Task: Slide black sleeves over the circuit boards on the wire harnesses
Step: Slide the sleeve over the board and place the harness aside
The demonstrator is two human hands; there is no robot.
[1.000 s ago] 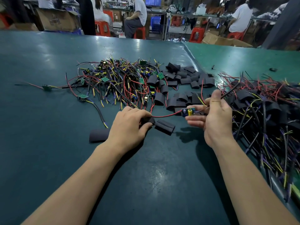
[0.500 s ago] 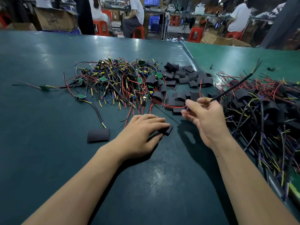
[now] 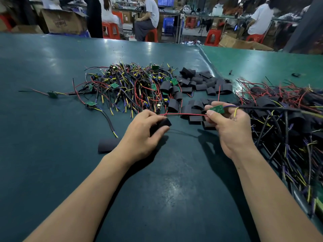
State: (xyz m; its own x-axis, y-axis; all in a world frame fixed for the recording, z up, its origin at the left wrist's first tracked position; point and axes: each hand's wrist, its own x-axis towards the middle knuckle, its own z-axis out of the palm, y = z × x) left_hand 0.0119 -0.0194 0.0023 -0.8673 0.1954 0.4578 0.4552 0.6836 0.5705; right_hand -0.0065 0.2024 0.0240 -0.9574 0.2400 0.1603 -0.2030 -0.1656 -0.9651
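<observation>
My right hand (image 3: 229, 126) pinches a small green circuit board (image 3: 216, 109) between thumb and fingers. Its red wire (image 3: 181, 114) runs left to my left hand (image 3: 143, 131). That hand grips a black sleeve (image 3: 161, 124) just above the table, with the wire's end at the sleeve. The board's black cable (image 3: 265, 107) trails right over the sleeved pile. Another black sleeve (image 3: 107, 144) lies flat on the table, left of my left wrist.
A tangle of bare wire harnesses (image 3: 132, 88) lies ahead on the dark green table (image 3: 52, 172). Loose black sleeves (image 3: 201, 82) are heaped to its right. A pile of sleeved harnesses (image 3: 283, 123) fills the right side. People sit on red stools beyond the table's far edge.
My right hand has turned the harness so the green board faces up and its cable points right. My left hand has lifted the black sleeve off the table to the red wire.
</observation>
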